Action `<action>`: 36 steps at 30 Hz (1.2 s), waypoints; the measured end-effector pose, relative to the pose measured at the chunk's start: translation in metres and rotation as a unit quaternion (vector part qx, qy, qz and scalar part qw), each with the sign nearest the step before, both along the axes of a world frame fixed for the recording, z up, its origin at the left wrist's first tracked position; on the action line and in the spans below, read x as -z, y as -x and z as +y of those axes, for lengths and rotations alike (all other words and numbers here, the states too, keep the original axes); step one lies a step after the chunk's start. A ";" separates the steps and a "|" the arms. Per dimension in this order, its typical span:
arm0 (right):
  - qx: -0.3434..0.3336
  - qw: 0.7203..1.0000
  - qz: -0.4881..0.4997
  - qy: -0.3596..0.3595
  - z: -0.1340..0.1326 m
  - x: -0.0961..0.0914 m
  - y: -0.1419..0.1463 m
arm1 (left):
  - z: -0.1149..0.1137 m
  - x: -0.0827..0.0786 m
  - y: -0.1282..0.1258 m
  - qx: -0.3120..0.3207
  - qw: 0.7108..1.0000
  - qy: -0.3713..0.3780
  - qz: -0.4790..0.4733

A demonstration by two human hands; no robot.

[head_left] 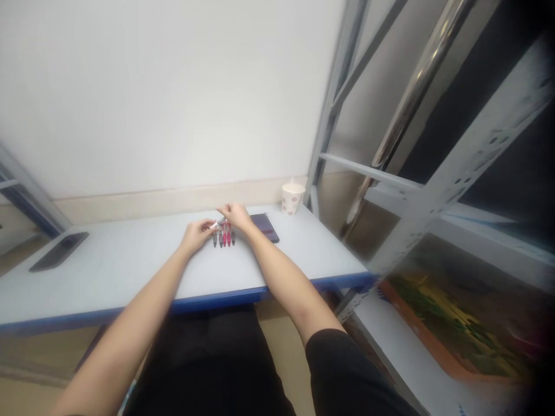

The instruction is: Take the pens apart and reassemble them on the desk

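Note:
My left hand [197, 236] pinches a white and grey pen [214, 225], held at a slant above the table. The closed fingers of my right hand [236, 215] are at the pen's far, grey end. Below both hands, several pens [224, 238] lie side by side in a row, some with dark grips and some with red ones. Their upper ends are partly hidden by my right hand. A dark notebook [269, 228] lies just right of the pens, partly behind my right wrist.
A white paper cup with a pink pattern [291, 199] stands at the table's back right. On the left of the white table [139, 260] lies a dark flat phone-like object [59, 252]. Metal shelving [427, 196] rises close on the right, and a white wall is behind.

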State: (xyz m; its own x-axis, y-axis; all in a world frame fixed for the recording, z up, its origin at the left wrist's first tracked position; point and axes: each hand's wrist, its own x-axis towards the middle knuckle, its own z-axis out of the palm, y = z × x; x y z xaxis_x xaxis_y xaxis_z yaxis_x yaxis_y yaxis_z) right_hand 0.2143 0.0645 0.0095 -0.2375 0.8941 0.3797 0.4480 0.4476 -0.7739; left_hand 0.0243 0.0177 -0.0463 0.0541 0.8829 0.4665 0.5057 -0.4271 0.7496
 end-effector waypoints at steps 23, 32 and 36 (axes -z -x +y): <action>-0.133 0.989 0.005 0.057 0.000 0.001 -0.006 | 0.003 0.000 0.007 -0.115 0.990 -0.050 0.070; -0.135 0.990 -0.020 0.044 0.001 0.002 -0.006 | 0.002 -0.002 0.007 -0.145 0.979 -0.069 0.123; -0.133 0.988 -0.052 0.053 0.001 0.004 -0.004 | 0.001 -0.004 0.008 -0.152 0.973 -0.082 0.152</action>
